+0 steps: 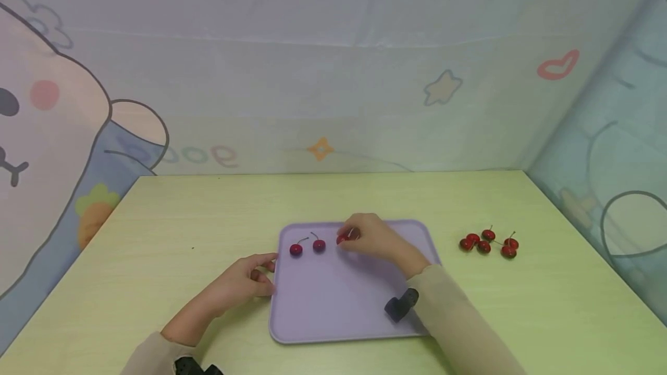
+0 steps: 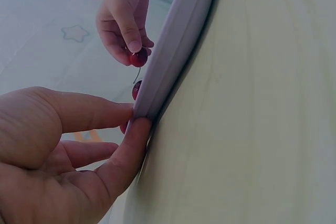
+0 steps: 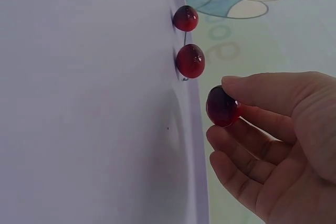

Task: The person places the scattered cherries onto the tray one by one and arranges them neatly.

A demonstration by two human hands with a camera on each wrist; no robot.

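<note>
The lilac tray (image 1: 333,305) lies on the table with two red cherries, a left one (image 1: 296,250) and a right one (image 1: 319,245), near its far left corner, stems up. Over the tray's far part, my right hand (image 1: 372,239) pinches another cherry (image 3: 222,106) between thumb and fingers. That cherry is just right of the two others. My left hand (image 1: 242,282) holds the tray's left edge, thumb and a finger at the rim in the left wrist view, its other fingers curled.
Several more cherries (image 1: 483,247) lie in a loose group on the pale wooden table (image 1: 547,305), to the right of the tray. A printed cloth (image 1: 339,91) hangs behind the table, and another printed cloth (image 1: 615,161) hangs along the right side.
</note>
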